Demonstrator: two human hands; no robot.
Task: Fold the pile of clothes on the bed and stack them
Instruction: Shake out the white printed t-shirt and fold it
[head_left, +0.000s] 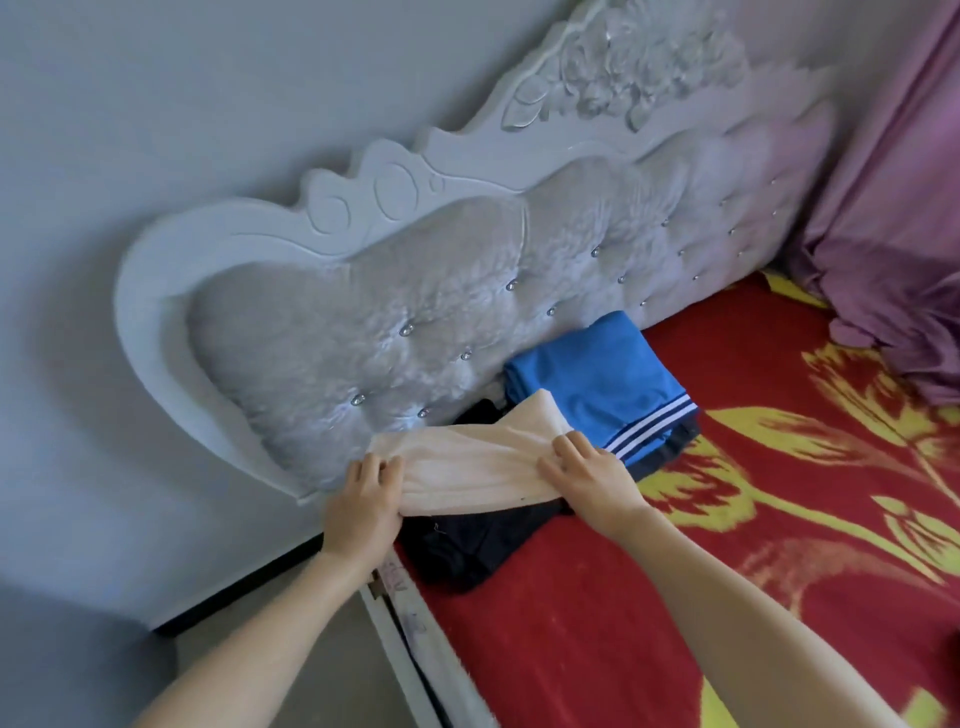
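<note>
Stretching forward, left hand (363, 499) and right hand (587, 478) each grip an end of the cream garment (467, 462).

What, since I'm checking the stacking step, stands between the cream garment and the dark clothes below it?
Nothing visible does. The left hand and right hand grip the cream garment right over the dark garment; the folded blue garment lies to its right.

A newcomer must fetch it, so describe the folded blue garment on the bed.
Find the white tufted headboard above the red and yellow blanket. At its foot, just beyond the cream cloth, lies the folded blue garment. It alone is bright blue with white stripes along one edge; its neighbours are cream and dark.
</note>
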